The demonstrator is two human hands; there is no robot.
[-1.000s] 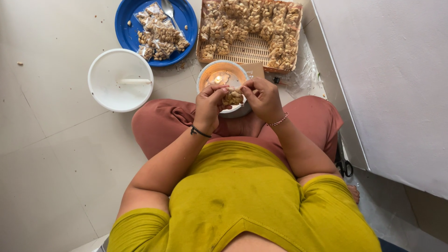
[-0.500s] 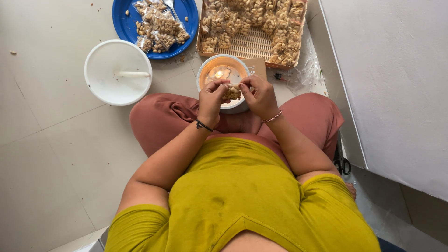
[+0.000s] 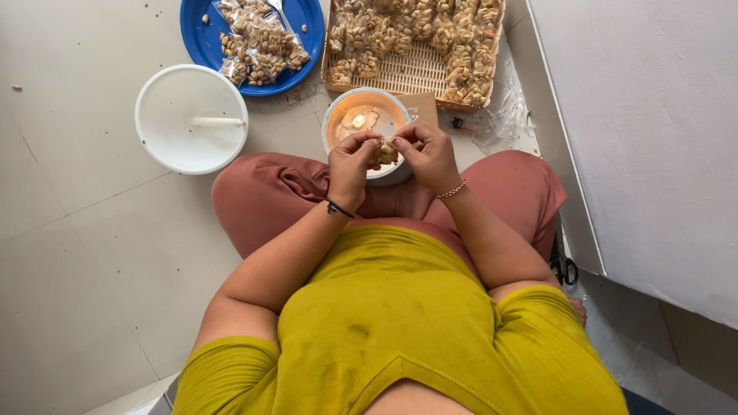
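Head view, looking down on a person seated cross-legged on the tiled floor [image 3: 84, 230]. Left hand [image 3: 352, 165] and right hand [image 3: 427, 154] meet over a small round bowl [image 3: 334, 123] with a lit candle [image 3: 358, 121] inside. Both sets of fingers are pressed together, pinching a small clear packet of peanuts [image 3: 384, 152] between them, held just above the bowl's near rim, right beside the flame. Black band on left wrist, beaded bracelet on right. Beyond the bowl, a woven tray [image 3: 407, 73] is loaded with more filled packets. Left of it, a blue plate [image 3: 201, 38] carries a heap of packets and a spoon. A white lidded tub [image 3: 191, 118] sits near the left knee. Scissors [image 3: 563, 267] lie by the right thigh, next to a white panel [image 3: 646, 131].
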